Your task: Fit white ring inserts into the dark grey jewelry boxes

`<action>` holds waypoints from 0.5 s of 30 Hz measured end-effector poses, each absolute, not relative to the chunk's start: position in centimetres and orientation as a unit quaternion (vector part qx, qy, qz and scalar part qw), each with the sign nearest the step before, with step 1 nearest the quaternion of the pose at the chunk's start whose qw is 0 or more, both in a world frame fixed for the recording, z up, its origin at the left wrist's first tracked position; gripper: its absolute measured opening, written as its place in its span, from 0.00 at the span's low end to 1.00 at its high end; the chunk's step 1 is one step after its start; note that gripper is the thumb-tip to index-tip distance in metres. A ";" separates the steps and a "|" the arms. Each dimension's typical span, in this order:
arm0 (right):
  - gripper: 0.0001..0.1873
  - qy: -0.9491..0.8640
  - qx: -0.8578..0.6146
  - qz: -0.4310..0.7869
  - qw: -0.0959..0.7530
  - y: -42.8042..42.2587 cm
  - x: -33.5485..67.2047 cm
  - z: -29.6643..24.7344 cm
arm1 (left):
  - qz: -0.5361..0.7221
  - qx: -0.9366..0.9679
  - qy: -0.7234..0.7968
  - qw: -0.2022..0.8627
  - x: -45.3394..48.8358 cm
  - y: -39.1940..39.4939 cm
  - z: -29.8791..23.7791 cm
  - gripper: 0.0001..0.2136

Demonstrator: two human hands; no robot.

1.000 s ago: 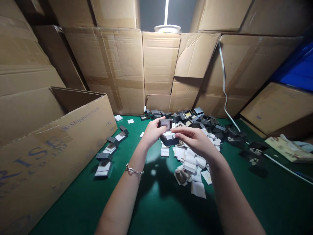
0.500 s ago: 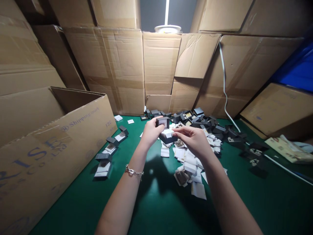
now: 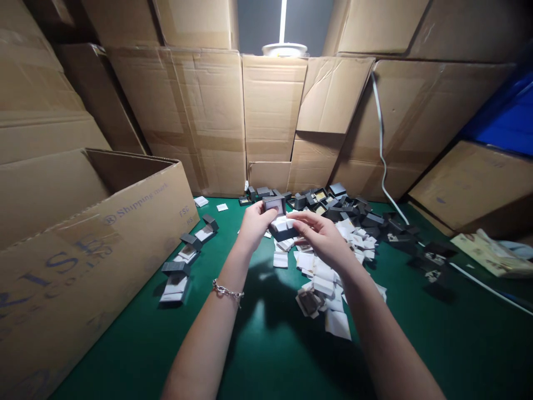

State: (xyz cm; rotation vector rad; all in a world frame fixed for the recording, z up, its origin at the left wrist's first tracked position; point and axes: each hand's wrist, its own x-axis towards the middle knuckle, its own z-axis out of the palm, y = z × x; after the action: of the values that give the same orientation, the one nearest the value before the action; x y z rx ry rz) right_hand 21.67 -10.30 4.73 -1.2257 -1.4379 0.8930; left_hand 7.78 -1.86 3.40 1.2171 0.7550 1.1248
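Observation:
My left hand (image 3: 255, 225) grips a small black gift box (image 3: 284, 232) with its lid raised, the thumb reaching inside by the hinge. A white insert (image 3: 282, 223) lies in the box's base, and the lid's inside is pale. At the right edge of the box, the fingers of my right hand (image 3: 318, 236) are closed on the white insert; their exact contact is partly hidden. Beneath and to the right of the box spreads a heap of white inserts and paper pieces (image 3: 325, 286). Several black boxes (image 3: 345, 208) are piled behind my right hand.
Three opened boxes with white inserts (image 3: 175, 286) stand in a row at left, beside a large open carton (image 3: 137, 214). Stacked cartons (image 3: 204, 122) wall the back of the green table (image 3: 258, 355). A white cable (image 3: 381, 133) runs down the right side.
The gift box and both hands have shifted slightly left. My right hand's fingers have moved in against the box's right side and the insert.

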 end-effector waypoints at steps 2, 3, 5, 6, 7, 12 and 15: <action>0.22 -0.554 -0.496 0.427 0.515 -10.2 21.3 4.7 | 0.498 0.507 0.327 0.623 7.9 -2.0 3.5 0.14; 0.23 -0.539 -0.490 0.443 0.523 -10.1 21.1 4.8 | 0.501 0.500 0.324 0.628 7.9 -2.1 3.6 0.15; 0.24 -0.517 -0.477 0.455 0.546 -10.0 21.0 4.9 | 0.501 0.493 0.302 0.643 7.9 -2.3 3.9 0.16; 0.24 -0.506 -0.472 0.457 0.559 -10.0 21.0 4.9 | 0.502 0.488 0.287 0.654 8.0 -2.4 4.0 0.17; 0.25 -0.493 -0.469 0.461 0.570 -9.9 21.0 5.0 | 0.503 0.480 0.272 0.665 8.1 -2.6 4.2 0.19; 0.28 -0.426 -0.464 0.483 0.609 -9.7 21.3 5.2 | 0.531 0.448 0.276 0.664 9.1 -3.0 3.9 0.24; 0.28 -0.399 -0.464 0.484 0.625 -9.5 21.3 5.3 | 0.555 0.501 0.340 0.570 9.3 -3.0 3.4 0.22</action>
State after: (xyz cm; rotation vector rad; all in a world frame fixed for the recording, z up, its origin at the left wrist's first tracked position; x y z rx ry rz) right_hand 21.25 -9.53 5.29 -1.0643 -0.9167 1.1114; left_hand 9.26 -2.99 3.40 1.1761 0.7988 1.3029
